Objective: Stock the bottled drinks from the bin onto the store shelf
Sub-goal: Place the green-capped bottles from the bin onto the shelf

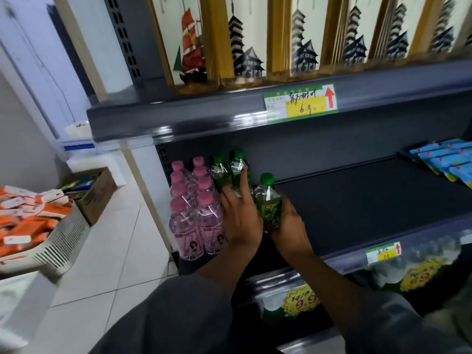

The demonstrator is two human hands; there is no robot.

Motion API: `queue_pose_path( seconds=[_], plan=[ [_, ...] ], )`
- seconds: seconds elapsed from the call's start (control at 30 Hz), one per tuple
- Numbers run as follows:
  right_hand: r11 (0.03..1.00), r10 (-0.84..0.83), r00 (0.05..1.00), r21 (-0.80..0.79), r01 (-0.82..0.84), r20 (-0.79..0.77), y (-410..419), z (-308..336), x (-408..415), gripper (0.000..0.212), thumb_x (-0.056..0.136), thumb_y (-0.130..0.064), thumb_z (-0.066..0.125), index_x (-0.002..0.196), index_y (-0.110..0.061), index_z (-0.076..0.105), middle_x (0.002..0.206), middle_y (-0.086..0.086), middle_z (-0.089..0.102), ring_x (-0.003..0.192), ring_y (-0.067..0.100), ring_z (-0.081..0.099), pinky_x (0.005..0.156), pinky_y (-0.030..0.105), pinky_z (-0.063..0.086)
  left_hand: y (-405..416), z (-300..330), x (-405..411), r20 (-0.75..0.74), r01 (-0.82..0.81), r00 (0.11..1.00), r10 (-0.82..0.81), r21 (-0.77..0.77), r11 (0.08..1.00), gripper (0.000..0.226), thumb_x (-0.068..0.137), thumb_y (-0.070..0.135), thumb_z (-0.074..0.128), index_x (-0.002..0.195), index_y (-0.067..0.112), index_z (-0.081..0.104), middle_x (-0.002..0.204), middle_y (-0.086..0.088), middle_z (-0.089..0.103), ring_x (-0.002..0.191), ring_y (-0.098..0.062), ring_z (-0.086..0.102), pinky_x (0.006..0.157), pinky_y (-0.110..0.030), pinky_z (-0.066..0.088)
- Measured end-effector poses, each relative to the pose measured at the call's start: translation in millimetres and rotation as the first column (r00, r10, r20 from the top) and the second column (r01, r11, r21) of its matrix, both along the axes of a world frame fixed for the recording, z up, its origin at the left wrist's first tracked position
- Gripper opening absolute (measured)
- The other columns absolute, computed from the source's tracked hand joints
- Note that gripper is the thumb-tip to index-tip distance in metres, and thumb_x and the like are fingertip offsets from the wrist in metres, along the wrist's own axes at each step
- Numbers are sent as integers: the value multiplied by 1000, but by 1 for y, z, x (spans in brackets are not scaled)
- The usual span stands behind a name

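The green bottle (269, 200) stands mid-frame on the shelf (357, 200), gripped by the right hand (288, 226). The left hand (240, 218), fingers straight, steadies the back bottles (229, 169). Slide it snug, upright.

Left hand (240, 215) reaches forward, fingers extended; right hand (288, 223) curls in a grip.

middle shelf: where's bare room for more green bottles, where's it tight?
Free: the dark shelf deck between the green bottle in the right hand and the blue packets. Tight: far left, pink bottles against green-capped bottles, left hand touching them.
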State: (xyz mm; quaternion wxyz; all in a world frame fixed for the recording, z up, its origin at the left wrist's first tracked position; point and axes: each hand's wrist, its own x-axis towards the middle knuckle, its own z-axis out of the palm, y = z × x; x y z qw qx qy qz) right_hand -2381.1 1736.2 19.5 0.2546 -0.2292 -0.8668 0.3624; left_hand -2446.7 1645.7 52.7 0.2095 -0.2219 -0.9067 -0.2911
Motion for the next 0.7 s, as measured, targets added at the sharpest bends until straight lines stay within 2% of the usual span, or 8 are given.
queue_pose_path(
  seconds=[0.07, 0.17, 0.3, 0.37, 0.43, 0.57, 0.63, 0.7],
  plan=[
    [999, -29, 999, -46, 28, -20, -3, 1, -3, 48, 90, -19, 67, 128, -21, 38, 113, 15, 64, 97, 39, 64, 74, 43, 51, 4, 4, -2, -34, -62, 998, 60, -57, 996, 97, 75, -1, 75, 155, 19, 25, 136, -22, 37, 126, -40, 41, 90, -48, 55],
    [985, -66, 994, -167, 52, -82, -7, 3, -11, 37, 92, -18, 64, 106, -28, 32, 98, 12, 62, 84, 33, 61, 65, 37, 44, 12, 15, -6, -148, -132, 984, 103, -196, 972, 67, 79, -1, 68, 142, 3, 43, 139, -27, 42, 127, -43, 43, 100, -48, 48],
    [979, -8, 992, -203, -17, -122, -9, 2, -20, 39, 86, -7, 67, 106, -24, 37, 99, 7, 62, 85, 23, 61, 70, 32, 45, 8, 31, -15, -197, -119, 979, 48, -367, 922, 45, 91, 3, 55, 136, 6, 50, 142, -24, 41, 129, -41, 41, 103, -47, 40],
    [978, 33, 990, -200, -61, -140, -7, -1, -22, 37, 83, -1, 69, 109, -18, 48, 103, 3, 63, 90, 17, 60, 72, 19, 40, 3, 39, -27, -173, -105, 984, 32, -428, 898, 47, 94, 6, 55, 139, 9, 46, 142, -23, 37, 130, -40, 37, 104, -49, 36],
    [978, 65, 987, -189, -92, -146, -3, -5, -25, 40, 81, 4, 68, 115, -15, 56, 108, 4, 66, 95, 15, 62, 75, 11, 38, -1, 49, -40, -99, -80, 994, 35, -492, 867, 59, 92, 12, 64, 145, 12, 39, 146, -23, 31, 135, -42, 32, 107, -51, 36],
    [980, 78, 983, -167, -106, -165, 2, -12, -31, 43, 82, 7, 66, 120, -13, 62, 109, 8, 72, 101, 22, 68, 80, 9, 40, -2, 67, -55, 53, 19, 998, 23, -680, 733, 96, 82, 30, 80, 156, 15, 22, 157, -24, 20, 144, -43, 22, 115, -51, 31],
    [978, 80, 982, -177, -110, -171, 2, -13, -33, 42, 84, 5, 66, 121, -15, 63, 109, 6, 73, 101, 21, 68, 80, 10, 41, -1, 71, -60, 27, 25, 1000, -6, -745, 666, 97, 82, 27, 78, 157, 13, 18, 158, -24, 20, 146, -42, 21, 119, -50, 27],
    [973, 82, 982, -198, -116, -172, 1, -14, -36, 42, 85, 3, 66, 122, -16, 62, 109, 5, 73, 101, 19, 68, 79, 9, 41, -2, 73, -64, 6, 17, 1000, -19, -763, 647, 89, 84, 23, 75, 156, 10, 24, 157, -24, 25, 145, -41, 25, 119, -48, 29]
  ],
)
